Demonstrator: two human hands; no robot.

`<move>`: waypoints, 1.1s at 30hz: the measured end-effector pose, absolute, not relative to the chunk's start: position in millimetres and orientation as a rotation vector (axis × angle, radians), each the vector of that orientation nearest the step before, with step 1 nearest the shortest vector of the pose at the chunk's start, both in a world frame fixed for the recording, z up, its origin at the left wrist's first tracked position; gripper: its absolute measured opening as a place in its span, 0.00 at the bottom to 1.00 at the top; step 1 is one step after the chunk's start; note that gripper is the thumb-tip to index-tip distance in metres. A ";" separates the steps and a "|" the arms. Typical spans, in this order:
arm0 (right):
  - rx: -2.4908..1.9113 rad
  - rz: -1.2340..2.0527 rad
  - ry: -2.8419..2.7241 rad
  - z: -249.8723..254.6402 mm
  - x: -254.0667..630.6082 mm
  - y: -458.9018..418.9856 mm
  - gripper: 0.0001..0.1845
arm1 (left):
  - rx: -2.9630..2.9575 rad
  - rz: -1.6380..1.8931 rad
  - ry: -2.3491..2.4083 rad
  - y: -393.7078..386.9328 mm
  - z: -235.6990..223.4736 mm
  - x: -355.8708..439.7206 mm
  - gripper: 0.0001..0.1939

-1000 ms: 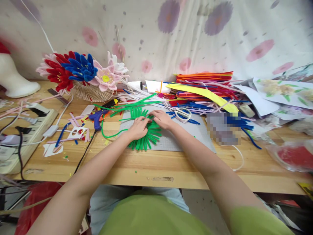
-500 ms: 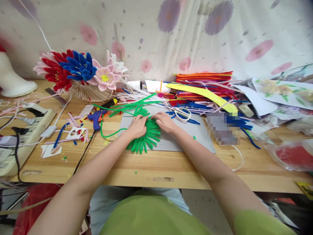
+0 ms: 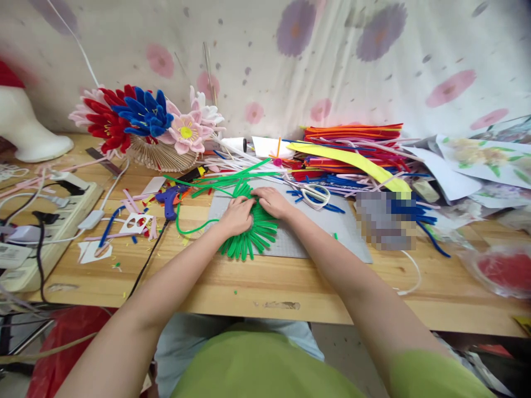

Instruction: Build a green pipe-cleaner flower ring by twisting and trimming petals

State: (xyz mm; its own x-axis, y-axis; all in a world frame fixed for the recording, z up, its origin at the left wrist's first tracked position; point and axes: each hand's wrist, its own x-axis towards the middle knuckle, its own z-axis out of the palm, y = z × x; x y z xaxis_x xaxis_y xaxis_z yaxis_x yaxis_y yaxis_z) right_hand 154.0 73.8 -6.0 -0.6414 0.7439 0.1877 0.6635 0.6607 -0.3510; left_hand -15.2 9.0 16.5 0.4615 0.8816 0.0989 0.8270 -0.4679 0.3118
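Note:
A round spread of green pipe-cleaner loops (image 3: 259, 237) lies over the left part of the grey cutting mat (image 3: 354, 243). My left hand (image 3: 238, 215) is closed on its left side, the fingertips bent in toward the middle. At the upper right edge, my right hand (image 3: 269, 202) has its fingers curled down on the loops, close to the left fingertips. Just what the fingertips pinch is hidden under the hands. Loose green pipe cleaners (image 3: 232, 178) stretch out behind, and one curls off to the left.
A purple glue gun (image 3: 168, 200) lies left amid scraps; farther left is a power strip (image 3: 62, 243) with cables. White-handled scissors (image 3: 315, 195) rest on the mat. Behind are fuzzy flowers (image 3: 141, 116) and bundled pipe cleaners (image 3: 352, 132). A blurred-out item (image 3: 384, 226) sits right.
The whole view has shifted slightly, so things sit farther right. My right hand has drawn a little closer to my left hand over the green loops.

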 end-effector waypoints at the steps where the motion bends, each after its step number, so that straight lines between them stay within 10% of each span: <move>1: -1.111 0.358 -2.563 -6.6 154.8 73.1 0.24 | 2.472 0.422 1.503 9.6 16.9 -15.8 0.25; 24: -1.181 0.243 -2.363 -19.2 143.8 65.1 0.24 | 2.173 0.636 1.905 33.5 32.4 -45.4 0.21; 33: -1.172 0.235 -2.173 -7.6 159.8 49.4 0.28 | 2.409 0.071 1.618 30.5 36.5 -77.3 0.41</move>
State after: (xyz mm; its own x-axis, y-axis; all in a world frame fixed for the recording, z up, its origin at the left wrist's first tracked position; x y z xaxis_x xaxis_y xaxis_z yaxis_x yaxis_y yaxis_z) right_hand 159.8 49.4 -7.6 -0.3895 0.7989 0.4584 0.6825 0.5845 -0.4388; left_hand -77.3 30.5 36.5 0.3862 0.9179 -0.0916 0.9063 -0.3590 0.2231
